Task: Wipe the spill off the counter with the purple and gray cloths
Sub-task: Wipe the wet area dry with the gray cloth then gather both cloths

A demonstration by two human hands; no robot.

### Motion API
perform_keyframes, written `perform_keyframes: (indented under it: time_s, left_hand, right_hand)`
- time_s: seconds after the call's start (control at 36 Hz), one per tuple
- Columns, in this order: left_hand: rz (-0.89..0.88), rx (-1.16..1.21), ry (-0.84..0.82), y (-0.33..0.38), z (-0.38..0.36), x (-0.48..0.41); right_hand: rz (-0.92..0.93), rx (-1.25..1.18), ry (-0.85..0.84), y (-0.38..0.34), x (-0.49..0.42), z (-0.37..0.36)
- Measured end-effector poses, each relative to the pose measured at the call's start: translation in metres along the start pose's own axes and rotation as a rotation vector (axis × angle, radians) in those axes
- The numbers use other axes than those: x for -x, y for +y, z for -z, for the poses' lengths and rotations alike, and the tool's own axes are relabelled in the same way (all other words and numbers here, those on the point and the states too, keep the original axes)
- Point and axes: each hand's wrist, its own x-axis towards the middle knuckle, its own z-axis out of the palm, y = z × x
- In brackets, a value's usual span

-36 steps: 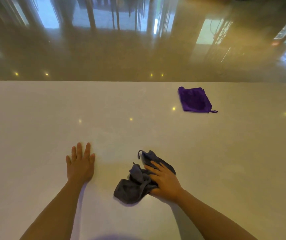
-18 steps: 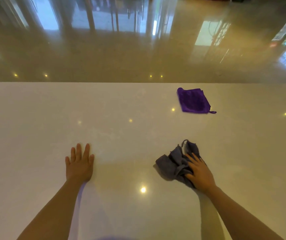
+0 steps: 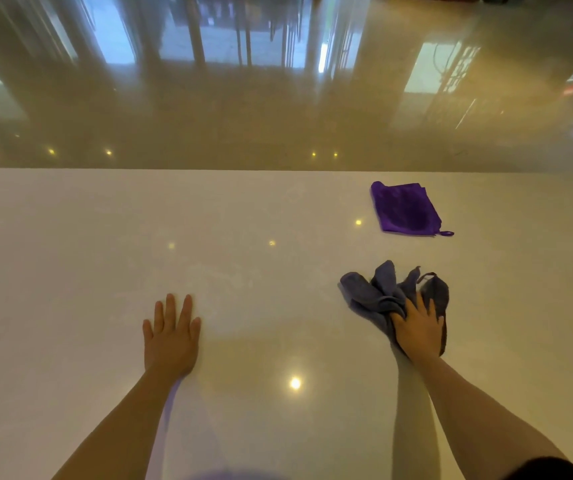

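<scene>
Head view. The spill itself is hard to make out – only faint dull smears on the pale tabletop (image 3: 70, 271) between the two hands; glare spots dot the surface. The right hand (image 3: 416, 332) presses down on the gray cloth (image 3: 375, 296), fingers gripping its bunched folds and hiding its near part; the crumpled cloth fans out toward the far edge, its hanging loop at the right. The left hand (image 3: 170, 336) lies flat and released, fingers extended, palm on the tabletop. The purple cloth (image 3: 404, 209) lies folded flat near the far edge, untouched, well apart from the gray one – its loop at the near right corner.
</scene>
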Motion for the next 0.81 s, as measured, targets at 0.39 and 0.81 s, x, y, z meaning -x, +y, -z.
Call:
perform_keyframes:
  time_s: [0.39, 0.81]
  left_hand:
    - [0.000, -0.004, 0.007, 0.000, -0.002, 0.000]
    - [-0.019, 0.036, 0.017, -0.002, -0.005, -0.002]
  right_hand:
    - [0.110, 0.055, -0.087, -0.105, 0.017, -0.031]
    - [0.432, -0.109, -0.291, -0.193, 0.038, -0.080]
